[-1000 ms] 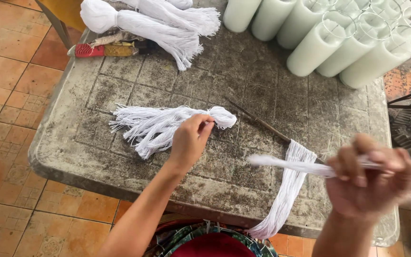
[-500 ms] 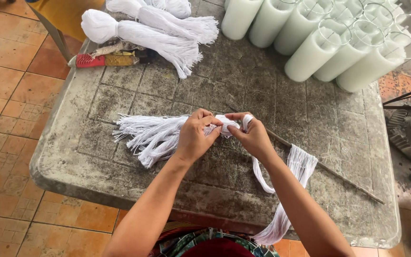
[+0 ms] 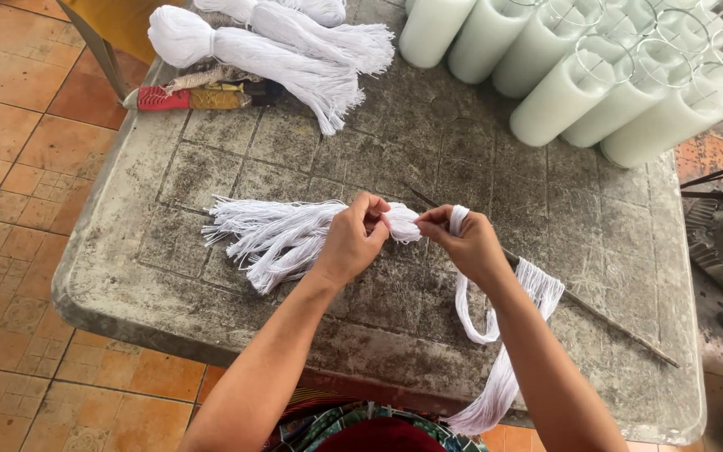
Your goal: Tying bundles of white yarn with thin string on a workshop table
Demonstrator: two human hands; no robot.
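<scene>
A bundle of white cotton strings (image 3: 278, 234) lies on the worn grey table (image 3: 211, 167), its loose ends fanned to the left. My left hand (image 3: 353, 243) pinches the bundle's knotted right end. My right hand (image 3: 462, 243) meets it there and holds a second hank of white string (image 3: 495, 351), which loops over my fingers and hangs down past the table's front edge.
Larger tied string bundles (image 3: 269, 46) lie at the back left beside a red and yellow tool (image 3: 194, 98). Several tall white candles in glass cylinders (image 3: 596, 75) crowd the back right. A thin dark rod (image 3: 604, 318) lies diagonally on the right. Tiled floor surrounds the table.
My right hand came in from the right edge with its string hank and now meets my left hand at the bundle's tied end. The left hand stays on the bundle.
</scene>
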